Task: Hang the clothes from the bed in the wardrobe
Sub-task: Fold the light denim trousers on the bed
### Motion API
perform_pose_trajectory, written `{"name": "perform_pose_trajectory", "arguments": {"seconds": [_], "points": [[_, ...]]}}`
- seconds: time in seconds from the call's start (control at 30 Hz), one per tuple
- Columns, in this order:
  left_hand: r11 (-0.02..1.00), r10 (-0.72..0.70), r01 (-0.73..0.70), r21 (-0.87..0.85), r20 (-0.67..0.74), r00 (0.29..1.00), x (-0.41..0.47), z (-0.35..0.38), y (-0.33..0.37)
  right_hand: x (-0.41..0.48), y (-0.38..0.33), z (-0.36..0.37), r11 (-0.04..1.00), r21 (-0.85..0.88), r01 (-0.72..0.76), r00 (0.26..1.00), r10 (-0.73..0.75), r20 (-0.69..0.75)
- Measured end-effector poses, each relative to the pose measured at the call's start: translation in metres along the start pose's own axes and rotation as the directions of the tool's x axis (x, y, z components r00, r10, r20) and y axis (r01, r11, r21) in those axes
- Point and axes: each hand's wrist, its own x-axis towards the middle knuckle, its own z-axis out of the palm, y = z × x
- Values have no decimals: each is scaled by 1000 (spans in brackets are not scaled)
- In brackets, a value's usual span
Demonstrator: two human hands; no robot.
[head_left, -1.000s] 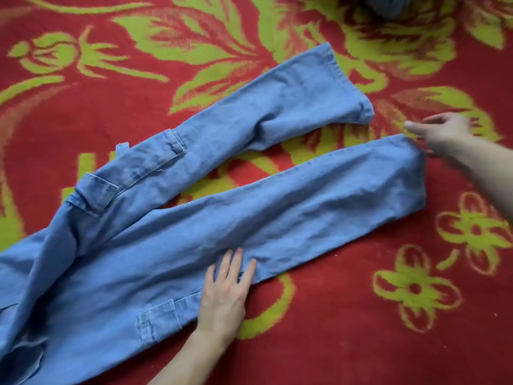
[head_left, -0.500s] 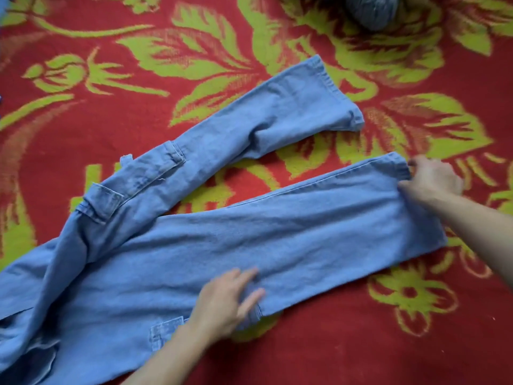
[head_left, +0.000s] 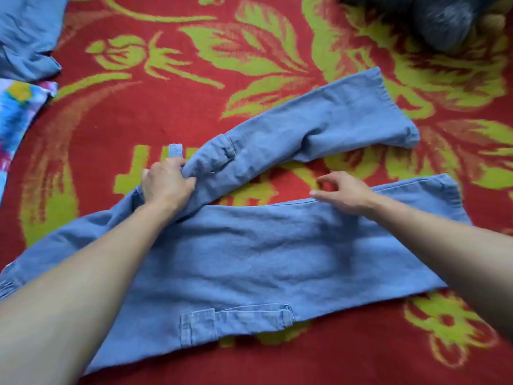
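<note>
Jeans (head_left: 249, 259) lie spread on the red-and-green bedspread (head_left: 361, 357) across the centre of the frame, waist toward the lower left, hems toward the right. The near leg lies flat in the lower half, its cargo pocket (head_left: 236, 318) at the bottom edge. Half a second ago the left hand pressed flat on this leg's near edge and the right hand held its hem; both have since moved up to the gap between the legs. The left hand (head_left: 166, 184), left of centre, is now closed in a fist around the bunched far leg (head_left: 319, 126) close to its pocket flap. The right hand (head_left: 344, 191), right of centre, hovers over the near leg's upper edge, fingers (head_left: 324, 179) loosely spread and gripping nothing. This suggests that the near leg is judged smooth and the far leg, which runs crooked to the upper right, is next to be straightened or folded over; hanging has not begun, and neither hanger nor wardrobe is in view. Beyond, more blue cloth (head_left: 27, 37) and a tie-dye piece (head_left: 19, 112) wait at the upper left edge; a dark grey blurred object (head_left: 441, 20) sits at the upper right. Nothing lies across the jeans.
</note>
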Motion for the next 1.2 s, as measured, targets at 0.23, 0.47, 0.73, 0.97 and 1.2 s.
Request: {"name": "perform_pose_trajectory", "arguments": {"seconds": [0.23,0.47,0.73,0.97,1.2], "points": [[556,831,-822,127,-73,551,-166,14,-18,13,-42,-61,753,657,-30,682,496,-538],[606,787,-796,-12,154,597,-227,67,-48,18,-9,-29,606,755,-250,683,664,-306],[660,725,-749,-46,298,621,-210,49,-14,-96,70,-64,742,668,53,319,621,-716],[603,766,-797,-30,301,568,-205,68,7,-144,180,6,513,654,-556,364,858,-363],[739,590,-670,68,414,693,-188,88,16,-120,135,54,902,-263,-341,929,280,-243]]}}
